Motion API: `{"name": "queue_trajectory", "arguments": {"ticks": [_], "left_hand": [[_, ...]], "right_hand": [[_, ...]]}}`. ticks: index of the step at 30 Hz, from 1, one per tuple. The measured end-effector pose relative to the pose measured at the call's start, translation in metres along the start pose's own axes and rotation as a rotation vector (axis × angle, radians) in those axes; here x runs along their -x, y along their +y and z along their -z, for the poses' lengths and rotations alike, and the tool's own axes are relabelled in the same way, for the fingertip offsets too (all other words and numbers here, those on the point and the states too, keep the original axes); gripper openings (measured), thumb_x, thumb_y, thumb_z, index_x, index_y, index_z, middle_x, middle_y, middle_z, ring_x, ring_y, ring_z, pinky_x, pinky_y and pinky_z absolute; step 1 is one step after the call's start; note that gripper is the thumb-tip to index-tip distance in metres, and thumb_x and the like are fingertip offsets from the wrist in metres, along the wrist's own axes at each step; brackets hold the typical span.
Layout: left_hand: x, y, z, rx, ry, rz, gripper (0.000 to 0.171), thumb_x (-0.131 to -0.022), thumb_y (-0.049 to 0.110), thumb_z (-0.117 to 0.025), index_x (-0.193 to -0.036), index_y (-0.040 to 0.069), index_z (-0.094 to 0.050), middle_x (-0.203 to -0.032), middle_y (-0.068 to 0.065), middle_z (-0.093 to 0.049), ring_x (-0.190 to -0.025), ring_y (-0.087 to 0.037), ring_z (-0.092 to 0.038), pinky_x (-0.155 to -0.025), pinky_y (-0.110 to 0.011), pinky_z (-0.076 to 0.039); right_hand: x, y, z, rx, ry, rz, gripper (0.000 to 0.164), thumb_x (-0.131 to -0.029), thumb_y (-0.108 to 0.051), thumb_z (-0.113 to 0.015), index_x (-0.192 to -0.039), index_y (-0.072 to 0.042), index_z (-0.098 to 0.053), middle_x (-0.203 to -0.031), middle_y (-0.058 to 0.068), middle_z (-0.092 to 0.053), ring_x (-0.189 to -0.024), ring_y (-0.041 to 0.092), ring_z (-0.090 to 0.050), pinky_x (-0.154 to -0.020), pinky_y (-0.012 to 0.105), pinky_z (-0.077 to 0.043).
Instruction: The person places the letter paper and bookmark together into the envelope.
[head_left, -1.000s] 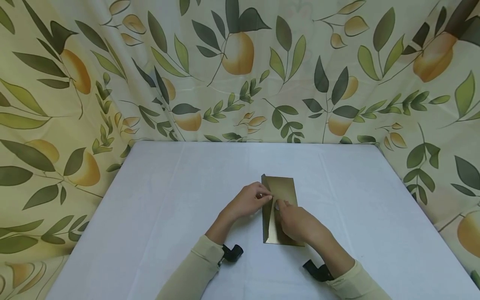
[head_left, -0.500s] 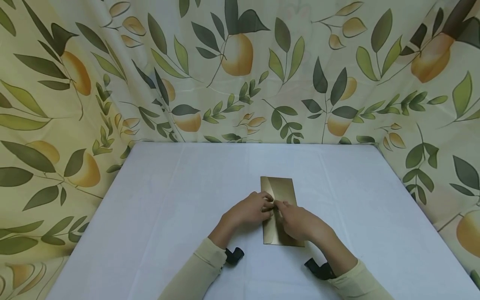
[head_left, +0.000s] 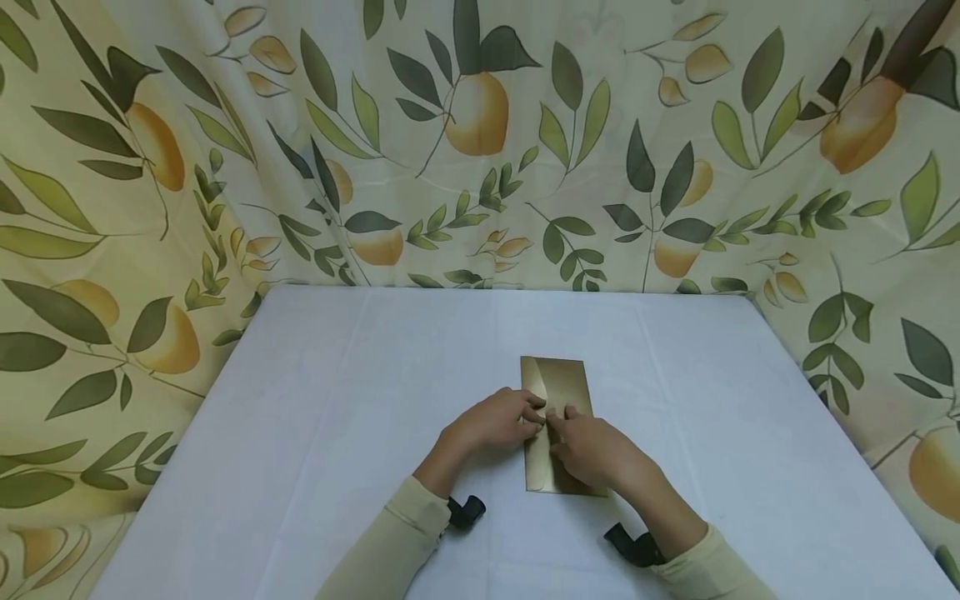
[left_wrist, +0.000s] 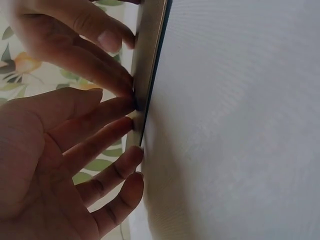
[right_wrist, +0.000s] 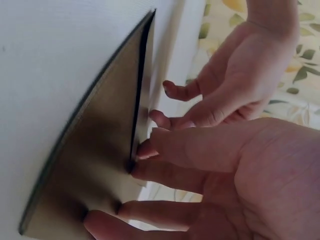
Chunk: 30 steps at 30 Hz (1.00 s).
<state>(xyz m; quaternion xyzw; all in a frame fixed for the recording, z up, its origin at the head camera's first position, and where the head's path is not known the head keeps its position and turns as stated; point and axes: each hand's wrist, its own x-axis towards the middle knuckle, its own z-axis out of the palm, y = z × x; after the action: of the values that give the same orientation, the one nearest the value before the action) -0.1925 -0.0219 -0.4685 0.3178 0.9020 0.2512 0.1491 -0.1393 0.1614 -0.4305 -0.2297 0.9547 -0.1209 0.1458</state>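
A gold envelope [head_left: 566, 382] lies lengthwise on the white table, its long flap [head_left: 534, 379] folded over from the left side. My left hand [head_left: 497, 421] reaches in from the left, and its fingertips touch the flap. From the right, my right hand [head_left: 600, 450] presses its fingertips onto the envelope close to the flap's edge. Both thumbs stay off the paper, and neither hand grips it. In the right wrist view, a dark narrow gap shows between the flap and the envelope's body [right_wrist: 95, 140]. The fingers hide the middle of the flap's edge.
White cloth covers the table [head_left: 375, 358] on all sides of the envelope. A curtain [head_left: 480, 200] printed with fruit and leaves hangs behind the table and at its sides. Black wrist cameras [head_left: 467, 512] sit at both cuffs.
The flap, raised along the left side one second ago, has come down over the envelope. My left hand moved from the flap's upper part slightly down, and a small white patch at my right fingers disappeared.
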Motion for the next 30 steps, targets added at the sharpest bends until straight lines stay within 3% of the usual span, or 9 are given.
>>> {"name": "queue_trajectory", "arguments": {"ticks": [5,14,18,22,26,28,30], "left_hand": [[-0.001,0.000,-0.001,0.023,0.010,0.000,0.023,-0.102,0.014,-0.063,-0.118,0.009,-0.079,-0.143,-0.002,-0.061,-0.137,-0.026,-0.051,-0.111,-0.033,-0.038],[-0.004,-0.005,-0.002,0.006,0.026,0.007,0.025,-0.103,0.015,-0.063,-0.123,0.009,-0.078,-0.148,-0.001,-0.057,-0.138,-0.028,-0.049,-0.112,-0.035,-0.038],[-0.004,-0.005,0.000,-0.014,0.019,-0.008,0.026,-0.104,0.016,-0.062,-0.125,0.008,-0.076,-0.147,-0.002,-0.057,-0.137,-0.025,-0.050,-0.112,-0.034,-0.039],[-0.001,-0.006,0.006,0.006,0.037,-0.017,0.028,-0.105,0.017,-0.062,-0.127,0.006,-0.075,-0.146,-0.006,-0.058,-0.136,-0.023,-0.052,-0.110,-0.033,-0.041],[0.004,-0.008,0.017,0.048,0.081,0.002,0.032,-0.105,0.017,-0.062,-0.133,0.005,-0.070,-0.147,-0.010,-0.056,-0.138,-0.026,-0.050,-0.112,-0.037,-0.039],[0.007,-0.009,0.023,0.055,0.104,0.014,0.034,-0.105,0.016,-0.062,-0.137,0.004,-0.067,-0.150,-0.012,-0.054,-0.140,-0.027,-0.047,-0.114,-0.039,-0.036],[0.009,-0.011,0.028,0.067,0.126,0.020,0.037,-0.105,0.016,-0.061,-0.140,0.003,-0.064,-0.152,-0.014,-0.051,-0.143,-0.029,-0.044,-0.116,-0.041,-0.033]], "right_hand": [[-0.003,0.000,-0.005,0.022,0.050,-0.018,0.042,-0.100,-0.010,-0.067,-0.137,0.009,-0.060,-0.135,0.039,-0.053,-0.088,0.045,-0.070,-0.077,0.055,-0.056],[-0.013,0.002,-0.013,0.048,0.136,-0.021,0.043,-0.097,-0.013,-0.069,-0.133,0.009,-0.063,-0.123,0.036,-0.059,-0.069,0.035,-0.065,-0.065,0.052,-0.056],[-0.015,0.004,-0.014,0.056,0.138,-0.045,0.045,-0.098,-0.017,-0.070,-0.135,0.007,-0.063,-0.111,0.025,-0.062,-0.062,0.028,-0.057,-0.058,0.047,-0.053],[-0.014,0.005,-0.012,0.035,0.156,-0.076,0.043,-0.099,-0.022,-0.069,-0.134,0.003,-0.065,-0.119,0.022,-0.065,-0.084,0.037,-0.068,-0.062,0.049,-0.055],[-0.013,0.009,-0.005,0.008,0.210,-0.107,0.036,-0.101,-0.021,-0.065,-0.130,0.001,-0.067,-0.139,0.028,-0.058,-0.111,0.048,-0.065,-0.072,0.057,-0.057],[-0.014,0.010,-0.002,0.000,0.260,-0.104,0.035,-0.102,-0.019,-0.064,-0.130,0.002,-0.067,-0.138,0.028,-0.059,-0.108,0.047,-0.066,-0.072,0.056,-0.057],[-0.015,0.011,0.002,-0.023,0.339,-0.081,0.033,-0.102,-0.015,-0.061,-0.129,0.004,-0.068,-0.132,0.026,-0.064,-0.092,0.039,-0.071,-0.066,0.051,-0.057]]}}
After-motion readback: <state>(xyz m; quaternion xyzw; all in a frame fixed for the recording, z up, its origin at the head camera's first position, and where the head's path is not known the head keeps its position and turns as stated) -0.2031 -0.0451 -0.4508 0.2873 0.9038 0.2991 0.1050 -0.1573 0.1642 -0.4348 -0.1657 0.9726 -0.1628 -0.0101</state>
